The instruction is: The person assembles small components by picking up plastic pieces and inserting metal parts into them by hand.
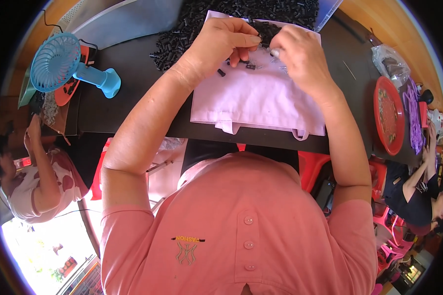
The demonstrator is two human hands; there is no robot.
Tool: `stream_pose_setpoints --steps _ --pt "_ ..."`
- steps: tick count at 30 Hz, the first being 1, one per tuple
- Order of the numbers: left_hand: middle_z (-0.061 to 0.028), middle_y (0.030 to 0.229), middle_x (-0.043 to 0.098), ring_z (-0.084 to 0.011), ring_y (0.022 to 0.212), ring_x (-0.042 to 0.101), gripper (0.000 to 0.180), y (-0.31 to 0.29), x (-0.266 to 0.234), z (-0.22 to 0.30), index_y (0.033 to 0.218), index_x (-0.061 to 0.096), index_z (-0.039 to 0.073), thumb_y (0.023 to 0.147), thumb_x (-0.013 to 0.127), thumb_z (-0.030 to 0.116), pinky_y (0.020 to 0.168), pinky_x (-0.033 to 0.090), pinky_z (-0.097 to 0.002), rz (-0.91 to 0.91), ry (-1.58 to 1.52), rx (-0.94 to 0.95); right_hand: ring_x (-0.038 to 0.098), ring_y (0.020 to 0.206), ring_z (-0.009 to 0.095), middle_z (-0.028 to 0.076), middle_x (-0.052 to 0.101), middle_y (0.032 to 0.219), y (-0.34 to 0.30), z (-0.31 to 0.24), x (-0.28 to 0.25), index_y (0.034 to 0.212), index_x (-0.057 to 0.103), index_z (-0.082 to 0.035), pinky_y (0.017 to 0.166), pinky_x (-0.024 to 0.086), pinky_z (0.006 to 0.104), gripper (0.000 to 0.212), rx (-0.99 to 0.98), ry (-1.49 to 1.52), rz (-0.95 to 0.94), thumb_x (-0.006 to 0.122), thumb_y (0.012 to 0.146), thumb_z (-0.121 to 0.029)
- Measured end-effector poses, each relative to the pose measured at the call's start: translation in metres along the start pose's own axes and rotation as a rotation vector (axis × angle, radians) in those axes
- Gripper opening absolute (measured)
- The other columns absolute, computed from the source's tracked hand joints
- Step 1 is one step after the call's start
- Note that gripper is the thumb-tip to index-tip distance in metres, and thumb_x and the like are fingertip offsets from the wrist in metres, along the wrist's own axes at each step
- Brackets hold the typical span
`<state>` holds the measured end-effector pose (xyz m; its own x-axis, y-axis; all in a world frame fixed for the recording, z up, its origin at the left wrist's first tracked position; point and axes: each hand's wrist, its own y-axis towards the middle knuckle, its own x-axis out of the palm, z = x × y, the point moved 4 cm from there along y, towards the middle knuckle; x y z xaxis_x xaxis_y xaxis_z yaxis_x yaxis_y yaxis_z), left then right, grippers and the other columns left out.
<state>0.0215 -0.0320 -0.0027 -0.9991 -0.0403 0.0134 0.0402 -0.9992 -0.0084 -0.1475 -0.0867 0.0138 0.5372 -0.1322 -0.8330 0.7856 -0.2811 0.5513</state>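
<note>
Both hands work above a pale pink cloth bag [251,98] spread on the dark table. My left hand [221,42] comes in from the left with thumb and forefinger pinched together; what sits between the tips is too small to make out. Close beside it on the right, my right hand [300,54] has its fingers curled and closed, and their contents are hidden. Thin silvery metal bits [266,60] lie on the cloth between the hands. A short black plastic piece [221,73] rests on the bag below my left hand. Beyond them spreads a heap of small black plastic parts [174,51].
A blue handheld fan [56,61] stands at the left beside an orange tray. At the right are a red round tray [389,115], a clear plastic bag [391,64] and purple strips [414,115]. Other people sit at the far left and far right.
</note>
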Motion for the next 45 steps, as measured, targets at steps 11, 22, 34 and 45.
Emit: stream_pose_setpoints --steps 11,22,34,45 --pt "-0.0002 0.080 0.064 -0.0082 0.069 0.057 0.013 -0.003 0.013 -0.004 0.098 0.066 0.003 0.088 0.067 0.012 0.062 0.049 -0.0246 0.051 0.515 0.228 0.058 0.084 0.024 0.004 0.057 0.084 0.004 -0.004 -0.011 0.086 0.058 -0.007 0.073 0.039 0.0371 0.012 -0.003 0.062 0.089 0.060 0.077 0.000" --pt "-0.0155 0.082 0.066 -0.0310 0.074 0.065 0.012 -0.005 0.022 0.002 0.089 0.065 0.000 0.079 0.066 0.006 0.068 0.051 -0.0383 0.047 0.679 0.553 0.059 0.084 0.024 0.005 0.058 0.085 0.005 -0.013 -0.011 0.083 0.056 -0.008 0.073 0.040 0.0370 0.009 -0.045 -0.029 0.058 0.061 0.076 -0.003" --pt "-0.0011 0.076 0.063 -0.0064 0.064 0.057 0.014 0.000 0.005 -0.001 0.098 0.067 -0.001 0.089 0.066 0.010 0.053 0.046 -0.0213 0.088 0.308 0.055 0.062 0.091 0.024 0.003 0.063 0.088 -0.008 0.028 0.002 0.086 0.068 -0.011 0.078 0.043 0.0398 0.009 0.068 -0.074 -0.016 0.065 0.078 -0.010" --pt "-0.0007 0.076 0.063 -0.0057 0.064 0.057 0.017 -0.002 0.003 0.002 0.098 0.068 0.000 0.087 0.068 0.014 0.052 0.045 -0.0210 0.098 0.346 0.065 0.061 0.095 0.025 0.002 0.064 0.087 -0.006 0.037 -0.007 0.088 0.071 -0.012 0.081 0.044 0.0396 0.010 0.217 -0.008 -0.153 0.066 0.079 -0.012"
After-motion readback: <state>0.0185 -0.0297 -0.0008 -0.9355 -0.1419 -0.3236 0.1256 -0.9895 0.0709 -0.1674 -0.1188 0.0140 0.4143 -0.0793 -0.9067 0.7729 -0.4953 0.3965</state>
